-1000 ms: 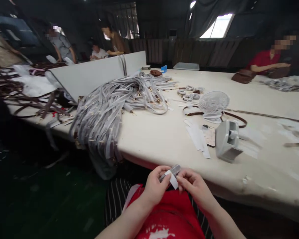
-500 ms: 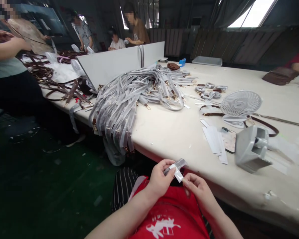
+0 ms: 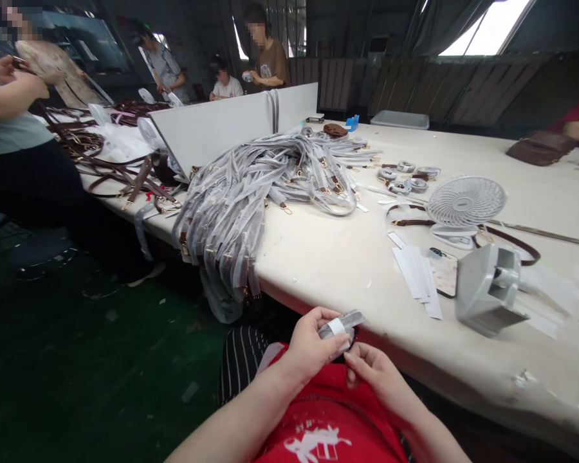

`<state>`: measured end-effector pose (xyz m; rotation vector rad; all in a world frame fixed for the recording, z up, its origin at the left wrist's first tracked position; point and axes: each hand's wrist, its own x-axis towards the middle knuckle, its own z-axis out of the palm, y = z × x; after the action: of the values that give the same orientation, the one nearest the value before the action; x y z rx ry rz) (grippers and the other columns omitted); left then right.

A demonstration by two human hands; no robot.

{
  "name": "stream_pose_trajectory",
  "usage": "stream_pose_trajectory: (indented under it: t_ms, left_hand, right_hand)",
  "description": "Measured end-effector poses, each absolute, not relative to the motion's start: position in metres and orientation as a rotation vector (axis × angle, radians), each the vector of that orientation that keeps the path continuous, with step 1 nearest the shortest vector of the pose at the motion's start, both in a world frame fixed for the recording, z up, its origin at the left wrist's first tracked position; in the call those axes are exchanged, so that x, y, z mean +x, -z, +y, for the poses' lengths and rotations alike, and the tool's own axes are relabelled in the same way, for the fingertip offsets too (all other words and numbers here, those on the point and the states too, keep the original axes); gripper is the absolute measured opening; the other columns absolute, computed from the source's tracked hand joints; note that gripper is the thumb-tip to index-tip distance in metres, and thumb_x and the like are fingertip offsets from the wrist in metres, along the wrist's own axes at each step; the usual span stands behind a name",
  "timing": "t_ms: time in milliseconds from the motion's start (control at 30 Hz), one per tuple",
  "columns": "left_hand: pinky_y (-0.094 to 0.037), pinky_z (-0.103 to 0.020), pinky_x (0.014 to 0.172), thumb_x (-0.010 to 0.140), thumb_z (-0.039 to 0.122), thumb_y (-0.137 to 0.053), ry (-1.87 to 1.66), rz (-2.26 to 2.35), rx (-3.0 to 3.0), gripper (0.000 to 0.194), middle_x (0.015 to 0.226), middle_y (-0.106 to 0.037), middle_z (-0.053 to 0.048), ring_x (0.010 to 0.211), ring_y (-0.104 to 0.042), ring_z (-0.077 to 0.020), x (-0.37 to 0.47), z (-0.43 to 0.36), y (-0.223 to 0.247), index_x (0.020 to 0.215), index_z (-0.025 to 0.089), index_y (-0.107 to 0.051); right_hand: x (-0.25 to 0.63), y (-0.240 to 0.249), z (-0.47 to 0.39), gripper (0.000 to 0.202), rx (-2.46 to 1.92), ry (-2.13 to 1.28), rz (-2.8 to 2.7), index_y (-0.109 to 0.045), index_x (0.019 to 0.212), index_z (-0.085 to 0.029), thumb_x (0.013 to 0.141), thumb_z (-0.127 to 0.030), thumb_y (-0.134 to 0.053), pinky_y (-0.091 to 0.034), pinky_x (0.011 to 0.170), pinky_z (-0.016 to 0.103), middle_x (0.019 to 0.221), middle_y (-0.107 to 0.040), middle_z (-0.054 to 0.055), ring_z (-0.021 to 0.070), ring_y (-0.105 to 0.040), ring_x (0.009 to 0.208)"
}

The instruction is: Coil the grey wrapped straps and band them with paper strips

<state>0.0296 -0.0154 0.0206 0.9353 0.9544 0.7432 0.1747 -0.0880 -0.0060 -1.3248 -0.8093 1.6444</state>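
Observation:
Close to the table's front edge, my left hand (image 3: 311,344) grips a rolled strap (image 3: 354,318) in clear wrapping, with a white paper band (image 3: 336,326) around it. My right hand (image 3: 371,366) is just below and right of the roll, thumb and fingers pinched at its lower end; what they hold is too small to make out. A large heap of wrapped grey straps (image 3: 241,180) with gold clasps lies on the table and hangs over its edge. White paper strips (image 3: 415,273) rest to the right.
A phone (image 3: 444,271), a tape dispenser (image 3: 489,289) and a fan (image 3: 467,200) stand on the table (image 3: 318,257) at right. Several rolled straps (image 3: 403,177) lie beyond. A white divider (image 3: 236,122) stands behind the heap. Several people are around the tables.
The white paper's loose end, earlier sticking out toward my right hand, now lies folded around the roll. My right hand has moved slightly left and down.

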Motion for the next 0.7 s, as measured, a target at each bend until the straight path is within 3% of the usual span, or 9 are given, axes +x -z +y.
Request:
stream_pose_trajectory:
  t_ms: [133,300,433,533,567,633,700]
  left_hand:
    - [-0.044,-0.023,0.059,0.061,0.034,-0.082,-0.747,0.964,0.99,0.043,0.071,-0.067,-0.002,0.061,-0.057,-0.0113,0.024,-0.009,-0.025,0.092,0.012,-0.062]
    - [-0.044,-0.023,0.06,0.061,0.036,-0.083,-0.747,0.967,0.998,0.044,0.072,-0.068,-0.002,0.061,-0.058,-0.0113,0.02,-0.007,-0.025,0.091,0.013,-0.061]
    - [-0.045,-0.023,0.061,0.062,0.037,-0.084,-0.772,1.004,0.993,0.044,0.073,-0.068,-0.002,0.063,-0.059,-0.0118,0.014,-0.005,-0.022,0.091,0.013,-0.061]
    - [-0.046,-0.023,0.063,0.063,0.038,-0.084,-0.761,1.017,0.991,0.044,0.074,-0.068,-0.003,0.065,-0.06,-0.0122,0.012,-0.004,-0.02,0.091,0.014,-0.061]
    - [-0.045,-0.023,0.063,0.062,0.039,-0.084,-0.737,1.005,0.992,0.045,0.074,-0.068,-0.003,0.064,-0.059,-0.0121,0.012,-0.005,-0.019,0.091,0.013,-0.06]
    - [-0.044,-0.022,0.06,0.061,0.04,-0.084,-0.653,0.938,0.984,0.047,0.073,-0.066,-0.002,0.062,-0.057,-0.0111,0.015,-0.01,-0.018,0.091,0.013,-0.059]
    - [-0.043,-0.021,0.058,0.06,0.041,-0.084,-0.568,0.829,0.957,0.048,0.072,-0.064,-0.001,0.06,-0.055,-0.0096,0.019,-0.016,-0.017,0.09,0.013,-0.058]
  right_hand:
    - [0.177,-0.005,-0.086,0.037,-1.243,-1.776,-0.723,-0.061,0.07,-0.015,0.078,-0.048,-0.075,-0.042,0.057,0.023,0.063,-0.069,0.002,0.0117,-0.059,0.056]
    - [0.179,-0.009,-0.085,0.034,-1.177,-1.888,-0.512,-0.071,0.087,-0.014,0.069,-0.039,-0.084,-0.045,0.059,0.021,0.073,-0.073,0.005,0.0111,-0.062,0.06]
    - [0.185,-0.002,-0.09,0.047,-1.203,-1.9,-0.521,-0.07,0.103,-0.013,0.071,-0.046,-0.082,-0.045,0.056,0.022,0.072,-0.072,0.005,0.011,-0.061,0.057]
    - [0.198,-0.004,-0.092,0.046,-1.435,-1.595,-0.812,-0.065,0.106,-0.015,0.079,-0.052,-0.071,-0.047,0.055,0.026,0.061,-0.066,0.001,0.0144,-0.059,0.054]
    - [0.202,-0.007,-0.092,0.045,-1.503,-1.408,-0.956,-0.063,0.111,-0.016,0.082,-0.05,-0.068,-0.051,0.061,0.03,0.067,-0.068,0.003,0.0178,-0.063,0.062]
    - [0.21,-0.016,-0.089,0.049,-1.538,-1.088,-1.273,-0.054,0.127,-0.02,0.084,-0.041,-0.066,-0.053,0.086,0.04,0.103,-0.07,0.01,0.0262,-0.065,0.096]
    - [0.214,-0.025,-0.085,0.059,-1.502,-1.019,-1.563,-0.043,0.139,-0.026,0.084,-0.031,-0.064,-0.043,0.106,0.046,0.137,-0.055,0.011,0.0298,-0.052,0.125]
